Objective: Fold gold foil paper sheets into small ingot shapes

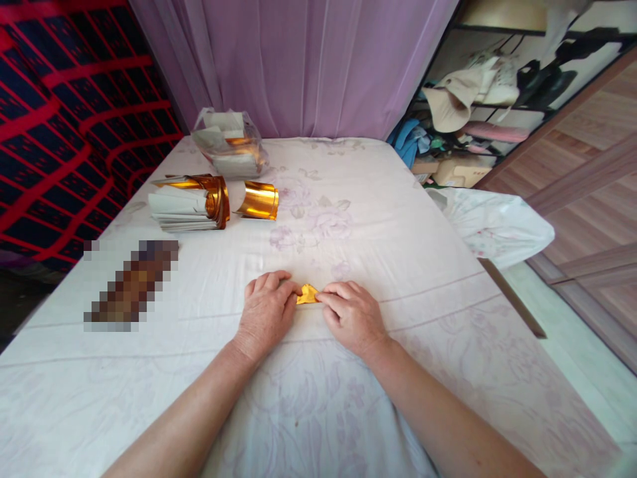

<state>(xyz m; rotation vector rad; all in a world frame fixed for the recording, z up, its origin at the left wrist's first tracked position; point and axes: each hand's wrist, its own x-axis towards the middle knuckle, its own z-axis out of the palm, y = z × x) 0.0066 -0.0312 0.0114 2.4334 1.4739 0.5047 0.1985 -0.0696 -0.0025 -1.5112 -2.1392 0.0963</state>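
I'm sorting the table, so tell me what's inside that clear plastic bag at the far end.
The plastic bag shows white paper pieces and some gold foil; whatever lies beneath them is covered.

Left hand (266,305) and right hand (351,312) curled, fingertips nearly meeting.

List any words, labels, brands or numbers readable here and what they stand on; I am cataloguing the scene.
None can be read.
The small folded gold foil piece, pinched between the left hand and right hand, shows no print.
The stack of gold-and-white paper sheets shows none.
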